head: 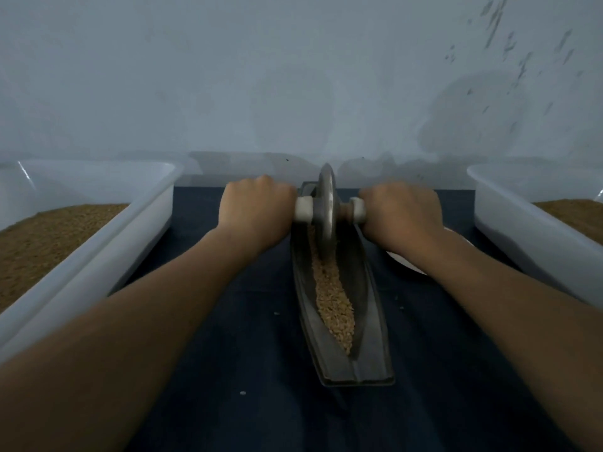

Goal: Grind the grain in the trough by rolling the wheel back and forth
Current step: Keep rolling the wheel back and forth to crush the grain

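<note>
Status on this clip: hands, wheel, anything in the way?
Left hand and right hand grip the wheel's handles. Wheel upright at trough's far end, grain lying nearer. Path unobstructed; tubs sit off to both sides.

The left hand (257,210) and right hand (401,213) cover most of the handle (303,208); their fingers curl out of sight beneath it. The wheel (326,203) hides the far end of the trough (375,321). The right forearm (489,288) covers most of a white plate (408,262). The picture's edges cut off the left tub (107,243) and right tub (522,236).
</note>
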